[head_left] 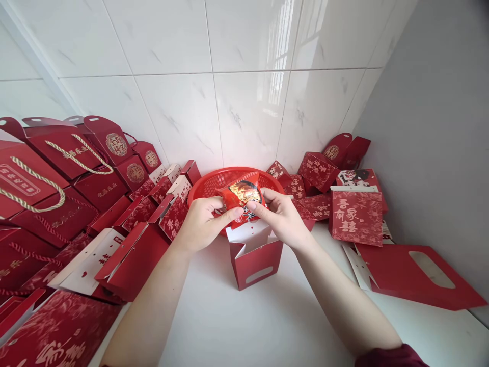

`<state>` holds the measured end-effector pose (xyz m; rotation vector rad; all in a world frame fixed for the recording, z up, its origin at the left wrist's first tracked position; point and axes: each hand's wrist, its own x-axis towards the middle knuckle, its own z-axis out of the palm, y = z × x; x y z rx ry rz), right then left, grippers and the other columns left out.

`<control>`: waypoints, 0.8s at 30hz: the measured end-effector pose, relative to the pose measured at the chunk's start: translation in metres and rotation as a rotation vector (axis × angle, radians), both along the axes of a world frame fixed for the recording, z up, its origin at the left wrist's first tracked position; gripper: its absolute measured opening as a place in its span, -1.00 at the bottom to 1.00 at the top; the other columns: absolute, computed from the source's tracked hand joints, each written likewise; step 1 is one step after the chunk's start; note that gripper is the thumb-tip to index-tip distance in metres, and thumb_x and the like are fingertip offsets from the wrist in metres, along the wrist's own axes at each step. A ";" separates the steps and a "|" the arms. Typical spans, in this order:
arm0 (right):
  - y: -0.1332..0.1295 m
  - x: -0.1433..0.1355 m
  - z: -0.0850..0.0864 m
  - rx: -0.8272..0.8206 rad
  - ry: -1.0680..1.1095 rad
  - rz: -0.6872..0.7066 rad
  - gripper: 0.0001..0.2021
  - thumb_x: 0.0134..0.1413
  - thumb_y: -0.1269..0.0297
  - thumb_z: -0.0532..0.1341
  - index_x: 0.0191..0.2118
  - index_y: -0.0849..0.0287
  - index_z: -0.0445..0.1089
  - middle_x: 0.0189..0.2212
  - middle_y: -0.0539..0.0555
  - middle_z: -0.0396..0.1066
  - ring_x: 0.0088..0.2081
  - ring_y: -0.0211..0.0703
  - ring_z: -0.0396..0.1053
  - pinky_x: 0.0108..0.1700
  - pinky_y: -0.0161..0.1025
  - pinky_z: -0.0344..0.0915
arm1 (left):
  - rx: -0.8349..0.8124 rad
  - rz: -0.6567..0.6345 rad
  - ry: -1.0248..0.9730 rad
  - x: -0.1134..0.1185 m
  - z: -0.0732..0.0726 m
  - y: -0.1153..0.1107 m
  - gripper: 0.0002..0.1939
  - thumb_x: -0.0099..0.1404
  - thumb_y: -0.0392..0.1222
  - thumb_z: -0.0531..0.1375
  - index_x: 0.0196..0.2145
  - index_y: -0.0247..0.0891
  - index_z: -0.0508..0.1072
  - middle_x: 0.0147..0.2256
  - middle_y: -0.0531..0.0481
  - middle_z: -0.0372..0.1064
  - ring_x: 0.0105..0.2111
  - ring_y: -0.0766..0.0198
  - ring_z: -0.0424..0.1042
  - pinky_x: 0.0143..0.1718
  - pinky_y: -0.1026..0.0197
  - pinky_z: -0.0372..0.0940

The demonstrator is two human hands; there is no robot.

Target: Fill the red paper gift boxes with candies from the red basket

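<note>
Both of my hands hold a shiny red snack packet (244,193) with a food picture on it. My left hand (208,219) pinches its left side, and my right hand (280,214) grips its right side, thumbs on the front. Just below the packet an open red box (255,265) stands upright on the white table (214,316), its top flaps raised. Behind the packet sits a red perforated basket (206,186); its inside is partly hidden by my hands and the packet.
Many red gift boxes, some with rope handles (80,153), crowd the left side. More printed boxes (357,216) are piled at the right, near a flat red box (412,272). A tiled wall (248,117) rises behind.
</note>
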<state>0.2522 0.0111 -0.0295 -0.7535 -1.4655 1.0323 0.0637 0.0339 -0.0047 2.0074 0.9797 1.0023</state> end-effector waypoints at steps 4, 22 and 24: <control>0.000 0.000 0.001 0.029 0.026 -0.038 -0.74 0.12 0.06 0.28 -0.21 0.15 0.41 -0.26 0.05 0.47 -0.21 -0.15 0.42 -0.14 -0.20 0.38 | -0.002 0.017 -0.002 0.001 0.001 0.000 -0.71 0.23 0.04 0.27 -0.28 -0.25 0.59 -0.32 -0.03 0.56 -0.24 0.12 0.52 -0.24 0.19 0.39; -0.004 0.007 0.009 0.014 0.030 0.121 -0.73 0.15 0.12 0.28 -0.08 0.11 0.41 -0.14 0.07 0.48 -0.12 -0.11 0.44 -0.04 -0.15 0.39 | 0.328 -0.029 0.146 -0.009 0.005 0.000 -0.58 0.25 -0.03 0.26 -0.66 -0.27 0.33 -0.65 0.10 0.21 -0.55 0.36 0.23 -0.50 0.29 0.15; -0.004 0.008 0.008 -0.004 0.051 0.112 -0.74 0.13 0.12 0.29 -0.10 0.10 0.42 -0.16 0.07 0.49 -0.15 -0.10 0.46 -0.06 -0.13 0.40 | 0.323 0.020 0.082 -0.008 0.004 0.000 -0.61 0.21 -0.03 0.29 -0.65 -0.27 0.35 -0.65 0.11 0.23 -0.57 0.38 0.23 -0.52 0.30 0.15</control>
